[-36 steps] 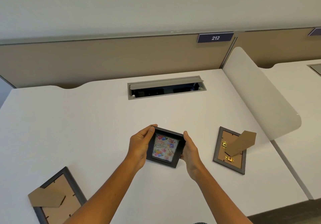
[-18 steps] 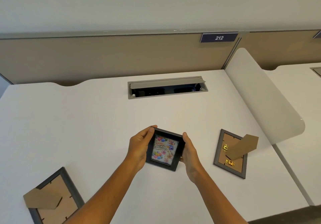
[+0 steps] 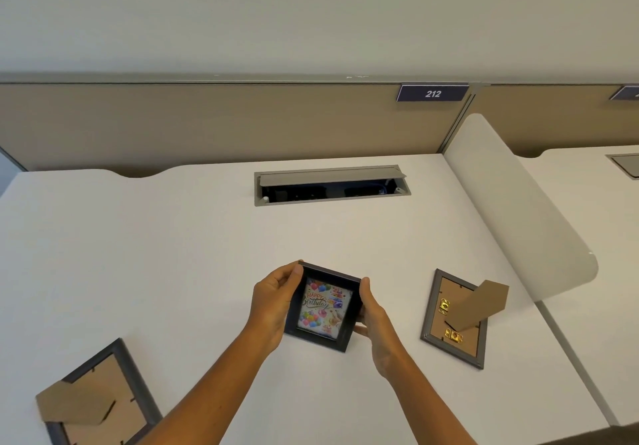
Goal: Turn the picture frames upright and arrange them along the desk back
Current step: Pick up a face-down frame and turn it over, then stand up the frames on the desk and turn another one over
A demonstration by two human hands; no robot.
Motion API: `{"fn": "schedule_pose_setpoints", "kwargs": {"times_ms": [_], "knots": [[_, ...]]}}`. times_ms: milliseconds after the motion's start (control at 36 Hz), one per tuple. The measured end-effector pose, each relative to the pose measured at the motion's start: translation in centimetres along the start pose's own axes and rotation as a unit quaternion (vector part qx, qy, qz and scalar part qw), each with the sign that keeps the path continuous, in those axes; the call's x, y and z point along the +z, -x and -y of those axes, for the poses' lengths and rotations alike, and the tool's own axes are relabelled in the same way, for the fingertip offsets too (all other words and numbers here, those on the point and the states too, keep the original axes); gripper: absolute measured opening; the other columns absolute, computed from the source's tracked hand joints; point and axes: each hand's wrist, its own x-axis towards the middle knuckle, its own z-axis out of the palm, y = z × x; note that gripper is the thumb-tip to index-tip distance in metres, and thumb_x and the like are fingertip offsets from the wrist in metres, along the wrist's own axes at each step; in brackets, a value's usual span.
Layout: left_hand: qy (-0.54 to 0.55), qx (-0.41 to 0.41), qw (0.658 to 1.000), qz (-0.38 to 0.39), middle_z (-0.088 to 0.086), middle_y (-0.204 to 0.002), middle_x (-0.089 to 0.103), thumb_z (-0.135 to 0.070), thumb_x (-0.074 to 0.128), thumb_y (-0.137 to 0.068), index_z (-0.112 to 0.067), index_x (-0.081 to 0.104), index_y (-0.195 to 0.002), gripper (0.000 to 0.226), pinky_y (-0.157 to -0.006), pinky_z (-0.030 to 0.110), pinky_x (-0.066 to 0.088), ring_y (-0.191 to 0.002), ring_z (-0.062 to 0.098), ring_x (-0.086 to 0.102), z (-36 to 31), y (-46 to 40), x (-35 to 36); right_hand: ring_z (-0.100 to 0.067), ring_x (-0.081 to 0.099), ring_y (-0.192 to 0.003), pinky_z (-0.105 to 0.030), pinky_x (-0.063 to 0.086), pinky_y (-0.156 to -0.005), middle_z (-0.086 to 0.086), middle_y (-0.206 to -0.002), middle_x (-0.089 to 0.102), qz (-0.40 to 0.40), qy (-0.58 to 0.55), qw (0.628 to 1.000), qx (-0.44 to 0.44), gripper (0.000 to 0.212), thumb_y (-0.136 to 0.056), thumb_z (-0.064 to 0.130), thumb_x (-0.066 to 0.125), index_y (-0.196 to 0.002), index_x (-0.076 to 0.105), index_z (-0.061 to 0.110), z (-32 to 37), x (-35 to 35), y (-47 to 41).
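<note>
Black picture frame, birthday print facing up, sits between both sets of fingers, tilted, over the near middle of the white table. Left hand clasps its left edge, thumb at the top corner; right hand clasps the right edge, fingers under the lower corner. Right of the right fingers, apart: grey frame face down, stand flap raised. Left of and nearer than the left fingers: second grey frame face down. Beyond the fingers: open cable tray.
</note>
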Motion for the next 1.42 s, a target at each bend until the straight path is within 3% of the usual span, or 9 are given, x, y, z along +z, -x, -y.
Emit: {"fn": "schedule_pose_setpoints", "kwargs": {"times_ms": [111, 167, 250, 472, 667, 944, 1056, 1222, 1417], "knots": [[-0.082, 0.031, 0.996, -0.026, -0.027, -0.113, 0.073, -0.038, 0.068, -0.1, -0.038, 0.069, -0.125, 0.025, -0.079, 0.012, 0.054, -0.105, -0.004, 0.068, 0.1, 0.6, -0.6, -0.015, 0.062, -0.13, -0.039, 0.047, -0.108, 0.01, -0.134, 0.07, -0.002, 0.018, 1.0, -0.02, 0.079, -0.081, 0.091, 0.045, -0.133, 0.062, 0.035, -0.6, -0.4, 0.5], [-0.139, 0.053, 0.988, -0.049, -0.017, -0.132, 0.065, -0.037, 0.067, -0.1, -0.031, 0.063, -0.139, 0.039, -0.097, 0.025, 0.052, -0.12, 0.004, 0.059, 0.4, 0.8, -1.3, -0.005, 0.06, -0.128, -0.026, 0.048, -0.093, 0.014, -0.134, 0.068, -0.003, 0.024, 0.999, -0.035, 0.074, -0.081, 0.089, 0.05, -0.131, 0.059, 0.036, -1.0, -0.5, 0.8], [-0.199, 0.089, 0.973, -0.075, -0.01, -0.143, 0.058, -0.035, 0.067, -0.1, -0.03, 0.056, -0.146, 0.047, -0.102, 0.028, 0.046, -0.125, 0.007, 0.051, 1.1, 1.4, -2.6, 0.003, 0.058, -0.123, -0.017, 0.046, -0.087, 0.013, -0.142, 0.063, -0.021, 0.058, 0.995, -0.077, 0.079, -0.08, 0.089, 0.053, -0.14, 0.052, 0.038, -1.5, -0.6, 1.4], [-0.333, 0.151, 0.923, -0.117, -0.001, -0.164, 0.042, -0.041, 0.065, -0.1, -0.028, 0.039, -0.157, 0.064, -0.119, 0.045, 0.041, -0.15, 0.023, 0.041, 3.2, 3.5, -8.2, -0.017, 0.037, -0.158, -0.053, 0.039, -0.128, 0.003, -0.173, 0.039, -0.144, 0.241, 0.934, -0.221, 0.096, -0.09, 0.08, 0.06, -0.165, 0.033, 0.028, -3.1, -1.1, 1.6], [-0.443, 0.167, 0.866, -0.16, 0.005, -0.172, 0.028, -0.05, 0.058, -0.097, -0.02, 0.031, -0.163, 0.076, -0.127, 0.057, 0.025, -0.16, 0.029, 0.023, 4.1, 5.4, -12.5, -0.018, 0.005, -0.17, -0.051, 0.004, -0.136, 0.003, -0.184, 0.008, -0.211, 0.365, 0.83, -0.366, 0.092, -0.097, 0.066, 0.059, -0.17, 0.027, 0.02, -2.0, -0.3, 1.7], [-0.534, 0.167, 0.799, -0.219, 0.006, -0.177, -0.003, -0.067, 0.036, -0.096, -0.015, 0.011, -0.168, 0.092, -0.129, 0.057, -0.009, -0.162, 0.022, -0.018, 4.5, 8.7, -18.1, -0.023, -0.002, -0.171, -0.055, -0.006, -0.136, 0.003, -0.185, 0.002, -0.148, 0.4, 0.78, -0.459, 0.094, -0.099, 0.071, 0.054, -0.172, 0.024, 0.021, -1.2, 4.6, 1.9], [-0.516, 0.119, 0.807, -0.26, 0.003, -0.177, -0.011, -0.067, 0.042, -0.099, -0.017, 0.002, -0.168, 0.094, -0.126, 0.056, -0.013, -0.16, 0.019, -0.025, 6.4, 12.1, -23.5, -0.024, 0.0, -0.171, -0.057, 0.001, -0.137, 0.003, -0.184, 0.005, -0.088, 0.416, 0.762, -0.488, 0.092, -0.1, 0.069, 0.055, -0.172, 0.025, 0.02, -2.2, 10.1, 3.4], [-0.497, 0.066, 0.812, -0.3, 0.009, -0.177, 0.001, -0.067, 0.042, -0.094, -0.014, 0.009, -0.167, 0.096, -0.126, 0.062, 0.005, -0.163, 0.029, -0.006, 7.1, 14.4, -27.0, -0.025, -0.004, -0.171, -0.062, 0.011, -0.135, 0.0, -0.185, 0.003, -0.011, 0.431, 0.746, -0.507, 0.084, -0.105, 0.057, 0.057, -0.171, 0.027, 0.014, -3.8, 14.4, 4.4], [-0.462, 0.056, 0.834, -0.296, 0.003, -0.176, 0.009, -0.06, 0.053, -0.097, -0.021, 0.007, -0.166, 0.092, -0.124, 0.063, 0.02, -0.156, 0.032, 0.03, 7.8, 15.5, -27.0, -0.022, -0.003, -0.171, -0.052, 0.005, -0.138, -0.002, -0.185, 0.005, 0.062, 0.459, 0.751, -0.471, 0.079, -0.109, 0.056, 0.049, -0.171, 0.028, 0.012, -6.2, 16.2, 3.7]]}}
